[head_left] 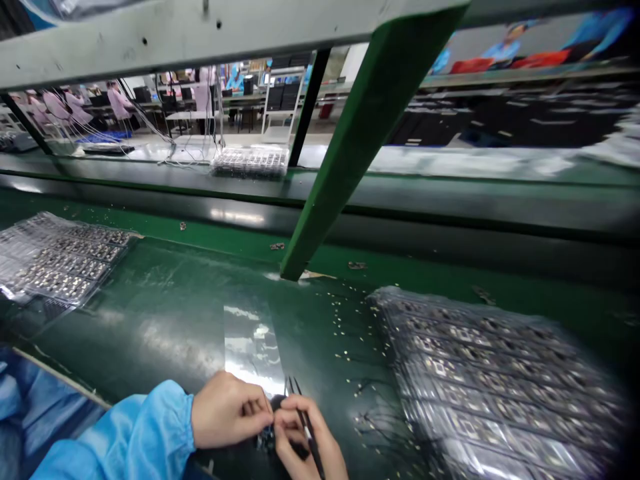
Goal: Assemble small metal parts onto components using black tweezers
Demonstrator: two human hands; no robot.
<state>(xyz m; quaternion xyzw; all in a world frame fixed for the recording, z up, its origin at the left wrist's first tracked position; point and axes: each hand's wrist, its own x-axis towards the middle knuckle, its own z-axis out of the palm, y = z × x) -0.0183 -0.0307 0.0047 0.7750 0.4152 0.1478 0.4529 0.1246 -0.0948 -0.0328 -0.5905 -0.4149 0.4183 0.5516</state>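
1. A dark green work mat [165, 320] is covering the near bench, glossy and catching glare, with a raised green ledge [450, 273] running along its far edge.
2. A slanted green steel post [350, 140] is rising from the middle of the ledge up to a grey overhead beam [150, 33], cutting across the view of the far hall, where people in pink coats [120, 100] are sitting at benches.
3. A large stack of clear blister trays [500, 387] is lying at the near right, wrinkled and shiny, its rows of pockets holding small dark parts.
4. A flatter sheet of similar trays [60, 260] is lying at the far left of the mat, and another tray [250, 162] is sitting on the far bench past the ledge.
5. A clear plastic strip [253, 347] is lying flat in the middle, just beyond the hands.
6. The left hand [227, 410], in a light blue sleeve [125, 440], is curling its fingers closed and pinching a small dark component [267, 437] at the near edge, right between both hands.
7. The right hand [305, 440] is touching the same component with its fingertips, and is gripping thin metal tweezers [300, 407], tips pointing away; it seems closed round them, though blur hides the detail.
8. Tiny pale specks [345, 320] are lying scattered over the mat between strip and stack.
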